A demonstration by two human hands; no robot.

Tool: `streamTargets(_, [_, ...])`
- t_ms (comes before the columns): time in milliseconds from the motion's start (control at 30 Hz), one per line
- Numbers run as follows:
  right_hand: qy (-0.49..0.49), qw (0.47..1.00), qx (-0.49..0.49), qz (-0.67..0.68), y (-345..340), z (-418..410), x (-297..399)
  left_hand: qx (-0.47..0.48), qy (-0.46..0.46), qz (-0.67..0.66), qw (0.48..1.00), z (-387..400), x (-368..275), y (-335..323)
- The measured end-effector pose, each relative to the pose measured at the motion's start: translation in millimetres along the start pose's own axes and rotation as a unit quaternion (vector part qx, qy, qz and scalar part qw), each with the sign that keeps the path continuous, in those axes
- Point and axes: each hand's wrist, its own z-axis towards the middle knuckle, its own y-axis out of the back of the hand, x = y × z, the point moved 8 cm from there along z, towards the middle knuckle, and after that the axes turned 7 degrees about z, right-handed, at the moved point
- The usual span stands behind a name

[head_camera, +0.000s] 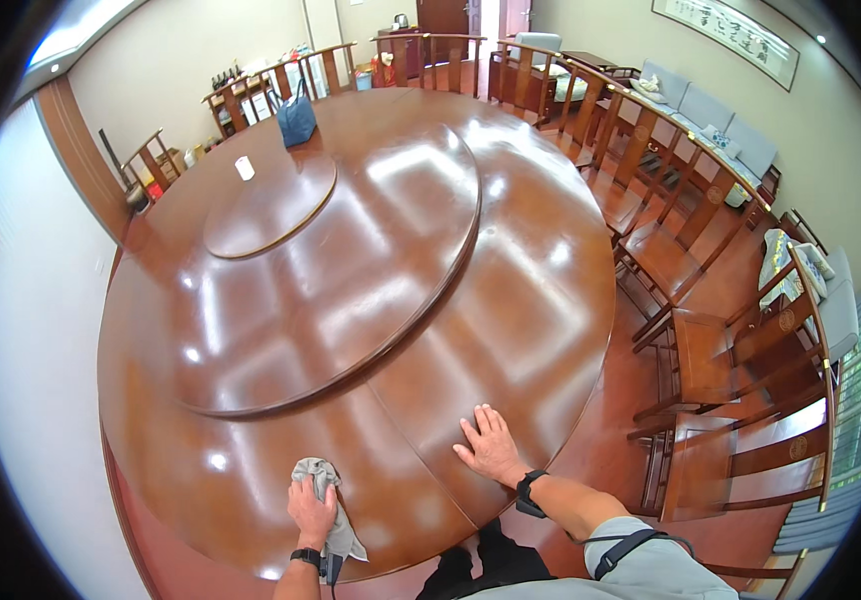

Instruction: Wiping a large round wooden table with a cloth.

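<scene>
Under my left hand (311, 511) is a crumpled grey cloth (343, 536), gripped against the top of a large round wooden table (430, 420). One end of the cloth trails towards the table's near edge. My right hand (492, 448) rests palm down on the polished wood, fingers apart, holding nothing. A thin seam in the tabletop runs between my hands. Beyond them rises the edge of a wide round raised tier (340, 322), with a smaller disc (273, 217) towards its far left.
A white cylindrical object (244, 168) stands on the small disc. Near the far edge sits a blue bag (296, 121). Wooden chairs (708, 352) line the right and far sides. A cushioned sofa (708, 112) stands along the right wall, and a white panel (33, 300) is at left.
</scene>
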Motion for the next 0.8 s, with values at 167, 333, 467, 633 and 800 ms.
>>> streamTargets(167, [-0.008, 1.0, 0.009, 0.002, -3, -2, -2, -0.046, 0.009, 0.017, 0.999, 52, -29, -14])
streamTargets(333, [-0.001, 1.0, 0.013, 0.004, -3, -2, 2, -0.051, -0.004, -0.005, 0.999, 79, -66, -27])
streamTargets(467, [0.005, 1.0, -0.002, -0.002, -3, -3, 2, -0.05, -0.006, -0.021, 0.999, 83, -84, -28])
streamTargets(633, [0.017, 1.0, 0.02, 0.009, -5, 1, 4, -0.05, -0.001, -0.028, 0.998, 83, -80, -28])
streamTargets(800, [0.012, 0.999, 0.017, -0.029, -2, 10, 7, -0.049, -0.006, -0.057, 0.997, 60, -93, -17])
